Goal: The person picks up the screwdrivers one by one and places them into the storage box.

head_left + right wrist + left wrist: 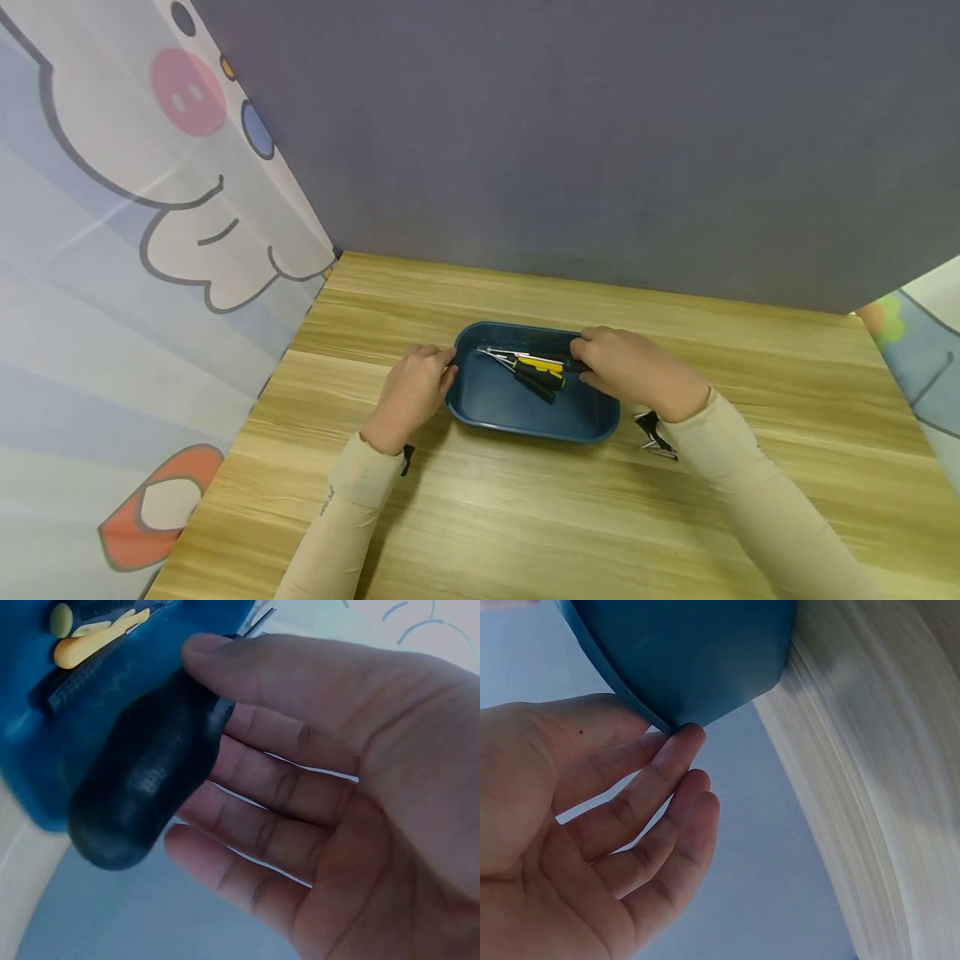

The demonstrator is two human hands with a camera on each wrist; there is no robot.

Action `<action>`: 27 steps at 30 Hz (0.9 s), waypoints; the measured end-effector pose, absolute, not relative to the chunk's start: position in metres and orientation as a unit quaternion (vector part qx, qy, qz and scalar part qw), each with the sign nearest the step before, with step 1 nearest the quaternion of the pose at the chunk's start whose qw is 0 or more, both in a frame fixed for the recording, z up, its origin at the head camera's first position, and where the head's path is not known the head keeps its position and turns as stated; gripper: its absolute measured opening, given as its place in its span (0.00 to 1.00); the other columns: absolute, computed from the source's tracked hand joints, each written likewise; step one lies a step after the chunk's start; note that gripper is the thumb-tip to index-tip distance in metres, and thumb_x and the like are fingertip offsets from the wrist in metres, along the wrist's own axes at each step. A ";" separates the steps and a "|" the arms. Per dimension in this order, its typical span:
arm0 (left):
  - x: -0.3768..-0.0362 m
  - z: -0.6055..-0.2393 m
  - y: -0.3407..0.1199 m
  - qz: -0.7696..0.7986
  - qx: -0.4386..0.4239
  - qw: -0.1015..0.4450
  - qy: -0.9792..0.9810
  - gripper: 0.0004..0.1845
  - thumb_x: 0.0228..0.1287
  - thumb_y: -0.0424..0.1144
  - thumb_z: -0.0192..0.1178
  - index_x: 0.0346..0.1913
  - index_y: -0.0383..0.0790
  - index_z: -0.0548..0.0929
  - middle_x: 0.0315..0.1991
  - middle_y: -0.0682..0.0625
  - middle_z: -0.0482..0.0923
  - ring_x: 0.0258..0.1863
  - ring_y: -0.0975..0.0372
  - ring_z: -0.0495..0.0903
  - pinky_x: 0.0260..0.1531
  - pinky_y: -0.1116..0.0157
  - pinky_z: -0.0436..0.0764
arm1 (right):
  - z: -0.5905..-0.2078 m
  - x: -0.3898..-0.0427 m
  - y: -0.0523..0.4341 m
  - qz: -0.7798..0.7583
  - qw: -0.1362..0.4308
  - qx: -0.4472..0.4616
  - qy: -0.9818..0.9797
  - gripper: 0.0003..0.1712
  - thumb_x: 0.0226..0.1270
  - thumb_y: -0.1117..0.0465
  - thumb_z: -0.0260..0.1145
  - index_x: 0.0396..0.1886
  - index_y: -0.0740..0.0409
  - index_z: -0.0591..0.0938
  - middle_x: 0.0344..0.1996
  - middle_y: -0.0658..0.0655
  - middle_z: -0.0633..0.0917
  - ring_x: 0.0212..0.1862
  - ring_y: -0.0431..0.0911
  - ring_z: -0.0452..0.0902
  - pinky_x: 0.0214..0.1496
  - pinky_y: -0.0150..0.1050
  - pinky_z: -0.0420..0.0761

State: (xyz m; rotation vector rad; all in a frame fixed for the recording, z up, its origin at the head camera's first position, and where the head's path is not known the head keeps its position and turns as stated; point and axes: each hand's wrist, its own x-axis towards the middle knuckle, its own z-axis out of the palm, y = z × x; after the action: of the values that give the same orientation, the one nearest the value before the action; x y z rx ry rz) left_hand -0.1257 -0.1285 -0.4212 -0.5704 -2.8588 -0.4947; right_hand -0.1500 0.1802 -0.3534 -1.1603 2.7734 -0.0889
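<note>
A dark blue plastic tray (480, 408) stands on the wooden table. At its left end my left hand (414, 385) pinches the rim between thumb and fingertips; the left wrist view shows the grip on the tray's edge (697, 660). Over the tray's right part, my right hand (633, 367) holds a screwdriver with a bulbous black handle (150, 765), thumb on one side and fingers on the other. Inside the tray lie a yellow-handled screwdriver (97, 645), a black-and-yellow handle (542, 377) and a slim black handle (534, 387). Their metal shafts gather toward the left.
Wood-grain tabletop (525, 517) surrounds the tray. A grey panel (570, 150) rises behind the table's back edge. At the left hangs a cartoon-printed curtain (97, 333). Something black and silvery (654, 433) shows beside the right sleeve.
</note>
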 end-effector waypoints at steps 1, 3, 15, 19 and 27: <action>-0.125 -0.421 -0.128 -0.167 -0.192 0.092 -0.963 0.14 0.67 0.33 0.66 0.52 0.31 0.86 0.44 0.41 0.85 0.45 0.48 0.82 0.43 0.55 0.85 | -0.355 -0.154 0.176 -0.029 0.067 -0.386 0.920 0.08 0.61 0.64 0.76 0.34 0.57 0.82 0.29 0.50 0.76 0.29 0.42 0.72 0.31 0.38 0.77; -0.125 -0.421 -0.128 -0.167 -0.191 0.092 -0.963 0.14 0.67 0.33 0.66 0.52 0.30 0.86 0.43 0.41 0.85 0.45 0.48 0.82 0.43 0.55 0.85 | -0.358 -0.161 0.167 -0.028 0.066 -0.387 0.919 0.08 0.60 0.64 0.76 0.35 0.58 0.83 0.29 0.51 0.77 0.29 0.43 0.72 0.31 0.38 0.78; -0.123 -0.420 -0.128 -0.165 -0.193 0.096 -0.962 0.14 0.67 0.33 0.67 0.52 0.30 0.86 0.44 0.41 0.85 0.45 0.49 0.82 0.42 0.56 0.85 | -0.386 -0.187 0.132 0.018 0.041 -0.379 0.924 0.11 0.62 0.62 0.76 0.42 0.61 0.87 0.34 0.57 0.84 0.36 0.50 0.81 0.37 0.42 0.85; -0.123 -0.420 -0.127 -0.166 -0.195 0.099 -0.962 0.14 0.67 0.33 0.67 0.52 0.30 0.86 0.44 0.41 0.85 0.45 0.48 0.83 0.42 0.55 0.85 | -0.393 -0.186 0.128 0.033 0.015 -0.371 0.928 0.06 0.62 0.64 0.74 0.38 0.59 0.88 0.33 0.57 0.85 0.35 0.51 0.81 0.36 0.43 0.85; -0.123 -0.419 -0.128 -0.165 -0.193 0.099 -0.962 0.14 0.67 0.33 0.66 0.52 0.30 0.86 0.44 0.41 0.85 0.45 0.48 0.83 0.43 0.55 0.85 | -0.408 -0.178 0.122 0.080 -0.063 -0.376 0.921 0.05 0.62 0.61 0.75 0.36 0.55 0.88 0.31 0.56 0.85 0.34 0.51 0.80 0.32 0.43 0.78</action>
State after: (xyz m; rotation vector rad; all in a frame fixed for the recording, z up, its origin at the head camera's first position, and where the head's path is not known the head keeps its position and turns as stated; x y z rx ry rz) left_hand -0.1229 -0.1280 -0.4191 -0.5713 -2.8451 -0.4878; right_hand -0.1784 0.1224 -0.4076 -1.2306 3.0149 0.2631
